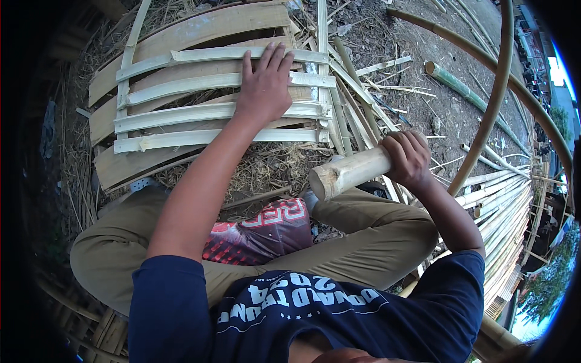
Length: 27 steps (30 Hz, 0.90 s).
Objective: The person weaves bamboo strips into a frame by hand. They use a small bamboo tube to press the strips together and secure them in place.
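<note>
Several pale split-bamboo slats (175,115) lie side by side across two upright strips, forming a ladder-like panel in front of me. My left hand (265,85) rests on the upper slats near their right ends, its fingers stretched out and lying over the top slat. In my right hand (407,158) is a short, thick wooden club (351,172), the fingers wrapped round one end. Its blunt end points left, above my bent leg and apart from the slats. The right-hand upright strip (322,36) runs on past the top slat.
Broad curved boards (224,21) lie under the panel. Loose bamboo strips (357,103) are scattered to its right. Farther right are a green bamboo pole (463,91), long curved poles (503,66) and a stack of bamboo (502,206). A dark red printed cloth (260,233) lies between my legs.
</note>
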Each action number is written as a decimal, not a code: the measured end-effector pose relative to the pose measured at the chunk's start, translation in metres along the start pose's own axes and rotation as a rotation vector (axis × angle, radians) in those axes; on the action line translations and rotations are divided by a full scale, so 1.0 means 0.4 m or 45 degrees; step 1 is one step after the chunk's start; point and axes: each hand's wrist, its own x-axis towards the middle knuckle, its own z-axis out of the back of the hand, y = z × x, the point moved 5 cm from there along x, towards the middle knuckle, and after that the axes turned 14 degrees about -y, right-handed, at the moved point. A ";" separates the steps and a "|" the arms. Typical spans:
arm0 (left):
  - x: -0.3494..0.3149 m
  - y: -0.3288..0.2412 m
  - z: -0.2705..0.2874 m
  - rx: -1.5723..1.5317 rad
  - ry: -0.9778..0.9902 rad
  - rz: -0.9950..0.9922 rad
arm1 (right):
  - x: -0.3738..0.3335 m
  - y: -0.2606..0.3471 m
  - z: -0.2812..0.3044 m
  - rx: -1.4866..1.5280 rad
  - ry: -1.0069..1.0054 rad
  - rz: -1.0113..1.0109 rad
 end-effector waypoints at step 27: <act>0.003 -0.009 -0.005 -0.005 0.013 0.008 | -0.131 -0.110 -0.059 -0.319 0.252 -0.591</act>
